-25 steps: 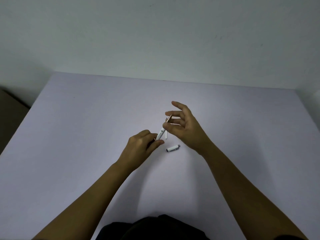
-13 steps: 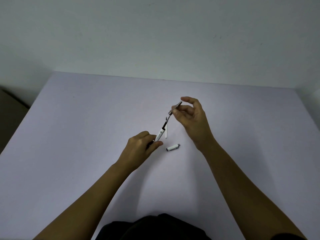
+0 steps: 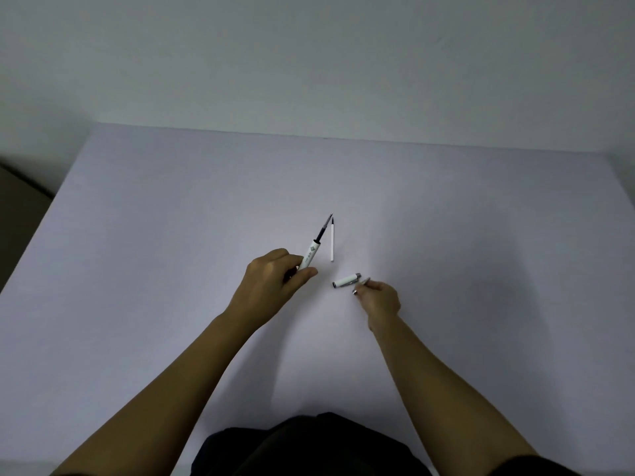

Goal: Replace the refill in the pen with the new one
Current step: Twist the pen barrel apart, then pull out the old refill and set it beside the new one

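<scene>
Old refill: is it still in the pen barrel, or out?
In. The old refill sticks out of the pen barrel held by the left hand, its tip cone off in the right hand.

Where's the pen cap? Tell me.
In the head view, the cap lies on the table, right of centre, just beside the right hand.

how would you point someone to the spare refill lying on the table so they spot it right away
Start at the pale table and find the left hand holding the pen barrel near the middle. Just right of the barrel, the refill lies flat on the surface. It is a bare thin white stick with a dark tip pointing away, far slimmer than the stubby cap nearer the right hand.
</scene>
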A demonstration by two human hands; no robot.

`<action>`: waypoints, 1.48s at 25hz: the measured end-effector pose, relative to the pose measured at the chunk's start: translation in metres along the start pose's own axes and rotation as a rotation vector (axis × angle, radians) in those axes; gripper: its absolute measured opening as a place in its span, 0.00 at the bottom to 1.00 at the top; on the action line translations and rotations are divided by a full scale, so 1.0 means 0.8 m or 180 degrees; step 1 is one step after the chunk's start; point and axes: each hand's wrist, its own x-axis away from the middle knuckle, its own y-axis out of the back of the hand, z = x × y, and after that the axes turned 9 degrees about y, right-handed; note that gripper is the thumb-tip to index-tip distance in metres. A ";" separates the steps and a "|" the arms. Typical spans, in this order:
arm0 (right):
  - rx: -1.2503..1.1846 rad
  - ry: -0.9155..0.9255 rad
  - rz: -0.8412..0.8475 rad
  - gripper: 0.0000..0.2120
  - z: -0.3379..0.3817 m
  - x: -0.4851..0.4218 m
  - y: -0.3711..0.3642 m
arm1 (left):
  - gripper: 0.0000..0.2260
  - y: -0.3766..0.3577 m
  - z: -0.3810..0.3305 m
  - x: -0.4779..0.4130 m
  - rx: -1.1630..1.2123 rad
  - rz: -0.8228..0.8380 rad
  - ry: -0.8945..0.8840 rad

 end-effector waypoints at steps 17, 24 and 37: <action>-0.0361 0.2014 0.0861 0.08 0.119 0.040 0.036 | 0.11 -0.007 0.000 -0.015 -0.0001 0.0007 -0.0012; -0.0708 0.2273 0.1654 0.06 0.164 0.065 0.042 | 0.09 -0.004 -0.011 -0.019 -0.0074 -0.0033 -0.0142; 0.0431 0.1842 0.0598 0.10 0.144 -0.077 -0.016 | 0.14 -0.012 0.018 -0.045 -0.0125 0.0040 0.0199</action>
